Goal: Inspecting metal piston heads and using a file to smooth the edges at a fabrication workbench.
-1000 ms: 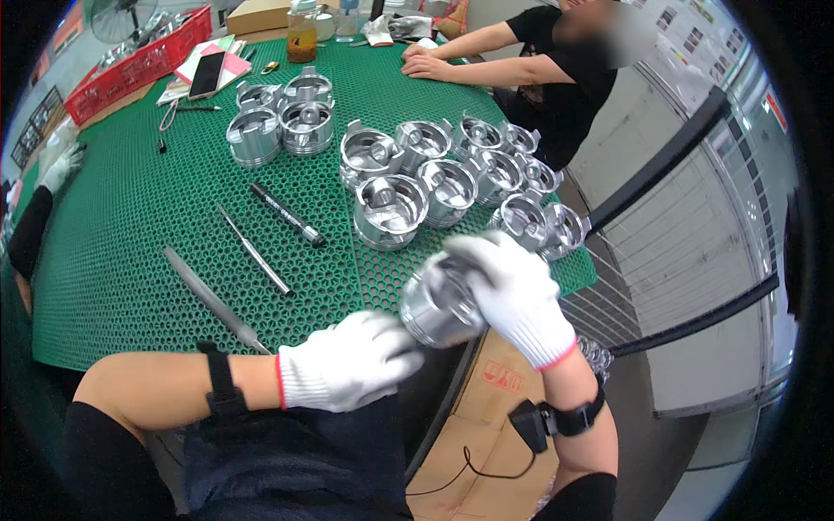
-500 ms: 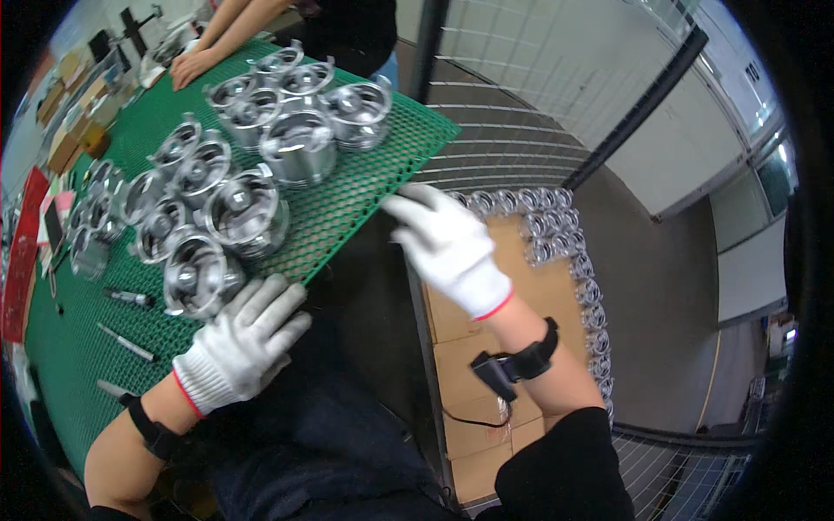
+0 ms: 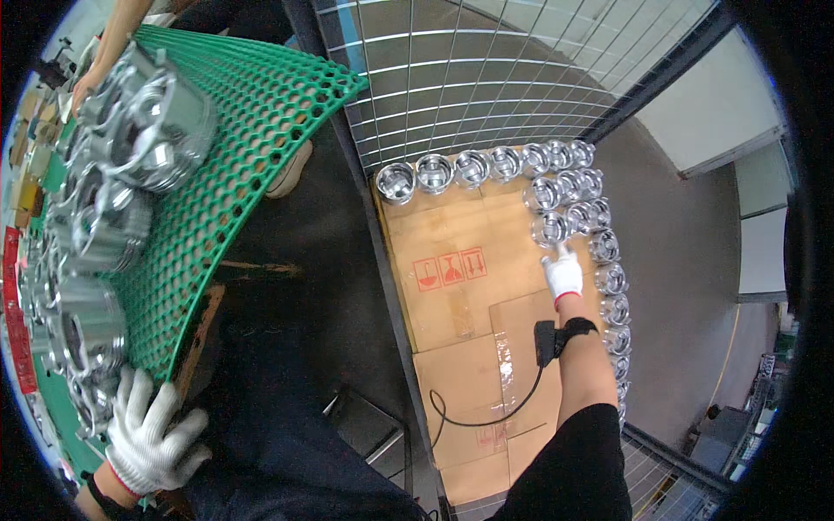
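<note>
My right hand (image 3: 565,273), in a white knit glove, reaches over the cardboard with its fingers apart. Its fingertips are at the near side of a shiny metal piston (image 3: 551,229); whether they touch it I cannot tell. At the lower left my left hand (image 3: 155,434), gloved the same way, has its fingers spread beside the green mesh mat's edge. Close by it on the table is a cluster of pistons (image 3: 87,326), with more pistons (image 3: 161,130) farther along the mat (image 3: 234,113).
Pistons (image 3: 434,173) line the far and right sides of the cardboard (image 3: 443,321) inside a wire-mesh cage (image 3: 460,82). A black cable (image 3: 486,425) runs from my right wrist strap. Another person's arm (image 3: 109,52) rests at the table's far left.
My right hand has gone from the table corner to the pistons on the cardboard. The view has swung right, and my left hand now appears lower and farther left.
</note>
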{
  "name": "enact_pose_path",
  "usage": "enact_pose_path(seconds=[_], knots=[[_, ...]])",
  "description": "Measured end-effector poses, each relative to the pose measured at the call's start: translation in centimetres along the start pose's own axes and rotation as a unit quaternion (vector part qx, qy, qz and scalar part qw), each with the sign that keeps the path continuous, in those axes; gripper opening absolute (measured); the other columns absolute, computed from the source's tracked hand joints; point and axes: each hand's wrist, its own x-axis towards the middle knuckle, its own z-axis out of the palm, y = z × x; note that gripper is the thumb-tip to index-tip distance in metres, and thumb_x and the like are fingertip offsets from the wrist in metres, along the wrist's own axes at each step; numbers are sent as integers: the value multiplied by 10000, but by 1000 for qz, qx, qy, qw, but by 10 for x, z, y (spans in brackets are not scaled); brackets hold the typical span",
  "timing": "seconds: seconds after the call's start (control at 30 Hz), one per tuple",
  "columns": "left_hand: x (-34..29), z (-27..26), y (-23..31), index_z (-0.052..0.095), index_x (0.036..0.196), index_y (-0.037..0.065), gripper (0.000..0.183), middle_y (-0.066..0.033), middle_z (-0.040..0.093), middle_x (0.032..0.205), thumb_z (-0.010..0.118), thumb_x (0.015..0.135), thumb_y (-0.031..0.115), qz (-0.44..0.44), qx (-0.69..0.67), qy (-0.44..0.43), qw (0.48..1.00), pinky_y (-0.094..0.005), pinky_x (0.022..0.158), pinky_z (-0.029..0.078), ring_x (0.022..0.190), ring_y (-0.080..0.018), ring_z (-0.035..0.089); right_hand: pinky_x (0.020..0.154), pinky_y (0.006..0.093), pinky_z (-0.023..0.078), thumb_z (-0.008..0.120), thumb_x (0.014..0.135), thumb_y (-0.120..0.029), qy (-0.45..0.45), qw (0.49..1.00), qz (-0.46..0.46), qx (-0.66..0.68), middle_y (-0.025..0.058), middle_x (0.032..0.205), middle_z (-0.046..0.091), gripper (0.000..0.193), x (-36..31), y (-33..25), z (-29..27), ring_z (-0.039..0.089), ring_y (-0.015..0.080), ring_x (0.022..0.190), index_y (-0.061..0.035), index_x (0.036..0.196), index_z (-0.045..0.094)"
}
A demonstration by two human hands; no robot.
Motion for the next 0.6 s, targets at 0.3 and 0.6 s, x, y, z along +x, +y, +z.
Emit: enact_pose_path(seconds=[0.3, 0.6], knots=[[-33, 17, -5, 617, 1059, 197, 557, -208, 418, 1193, 644, 643, 567, -15, 82, -84, 993, -796, 900, 270, 1181, -600, 338, 842, 433, 525, 542, 799, -44, 52, 993, 3, -104, 206, 1530, 166, 694, 115, 0, 4, 614, 402, 1020, -368, 1395, 395], [-27, 10, 5, 690, 937, 276, 399, 75, 586, 1043, 650, 598, 481, -6, 111, -145, 983, -736, 885, 313, 1056, -295, 476, 915, 413, 499, 633, 680, 73, -29, 976, -62, -208, 207, 1495, 254, 687, 170, 8, 13, 564, 376, 1131, -271, 1267, 536]])
